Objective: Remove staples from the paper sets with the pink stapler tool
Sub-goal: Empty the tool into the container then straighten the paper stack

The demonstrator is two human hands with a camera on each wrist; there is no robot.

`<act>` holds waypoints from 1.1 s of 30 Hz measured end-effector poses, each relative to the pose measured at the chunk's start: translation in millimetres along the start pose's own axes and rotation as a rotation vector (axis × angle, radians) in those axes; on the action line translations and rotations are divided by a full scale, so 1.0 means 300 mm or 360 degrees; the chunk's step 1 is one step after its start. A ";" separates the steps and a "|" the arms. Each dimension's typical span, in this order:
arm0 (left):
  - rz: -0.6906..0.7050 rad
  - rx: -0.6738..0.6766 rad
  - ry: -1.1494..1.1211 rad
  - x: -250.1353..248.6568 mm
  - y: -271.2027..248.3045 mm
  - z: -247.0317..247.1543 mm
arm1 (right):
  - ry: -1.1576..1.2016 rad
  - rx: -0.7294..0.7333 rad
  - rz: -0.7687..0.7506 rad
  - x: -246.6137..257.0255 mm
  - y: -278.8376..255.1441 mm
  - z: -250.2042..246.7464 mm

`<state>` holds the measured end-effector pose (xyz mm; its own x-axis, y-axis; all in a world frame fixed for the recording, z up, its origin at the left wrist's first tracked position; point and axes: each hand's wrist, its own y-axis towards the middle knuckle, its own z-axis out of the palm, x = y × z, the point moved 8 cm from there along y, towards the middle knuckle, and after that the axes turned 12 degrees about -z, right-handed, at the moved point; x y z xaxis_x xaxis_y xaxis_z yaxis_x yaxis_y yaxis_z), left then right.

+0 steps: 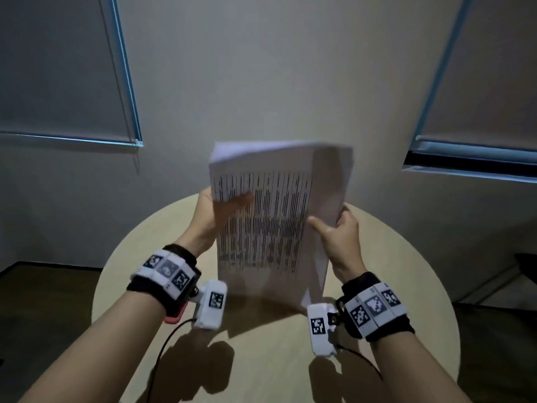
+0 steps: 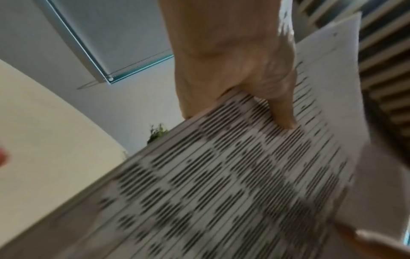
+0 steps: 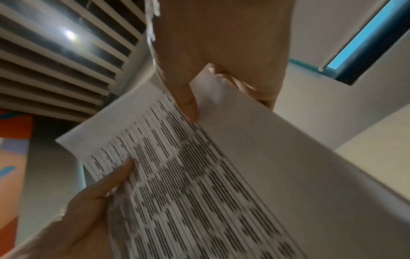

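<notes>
A thick stack of printed paper stands upright above the round table, held between both hands. My left hand grips its left edge, thumb across the printed front page. My right hand grips the right edge, thumb on the front and fingers behind. A bit of the pink stapler tool shows on the table under my left wrist, mostly hidden. No staple is visible.
The light wooden round table fills the lower middle. A grey wall stands behind it, with roller blinds at left and right. Dark floor surrounds the table. A small green plant shows in the left wrist view.
</notes>
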<state>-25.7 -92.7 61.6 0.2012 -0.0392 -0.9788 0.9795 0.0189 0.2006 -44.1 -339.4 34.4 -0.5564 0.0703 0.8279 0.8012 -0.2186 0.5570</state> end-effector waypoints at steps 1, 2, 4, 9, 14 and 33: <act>-0.0077 0.0025 0.0037 0.051 -0.007 0.004 | -0.0005 0.0020 0.0081 -0.037 -0.027 -0.003; -0.0131 0.0039 0.0076 0.090 -0.021 0.011 | 0.0007 0.0038 0.0167 -0.074 -0.052 -0.003; -0.0162 0.0045 0.0076 0.125 -0.034 0.026 | 0.0045 0.0071 0.0241 -0.104 -0.076 0.000; -0.0088 0.0023 0.0016 0.021 0.006 0.029 | 0.0075 0.0052 0.0087 -0.020 0.002 0.010; -0.0272 0.0021 0.0005 0.101 0.015 0.006 | 0.0073 0.0107 0.0132 -0.051 -0.014 0.016; -0.0162 0.0121 0.0120 0.120 0.042 0.039 | 0.0081 0.0114 0.0116 -0.077 0.008 0.019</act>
<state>-5.9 -105.5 29.4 0.1020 0.0381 -0.9940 0.9934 -0.0574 0.0998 -28.2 -335.9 17.0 -0.5051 0.0068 0.8631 0.8526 -0.1512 0.5001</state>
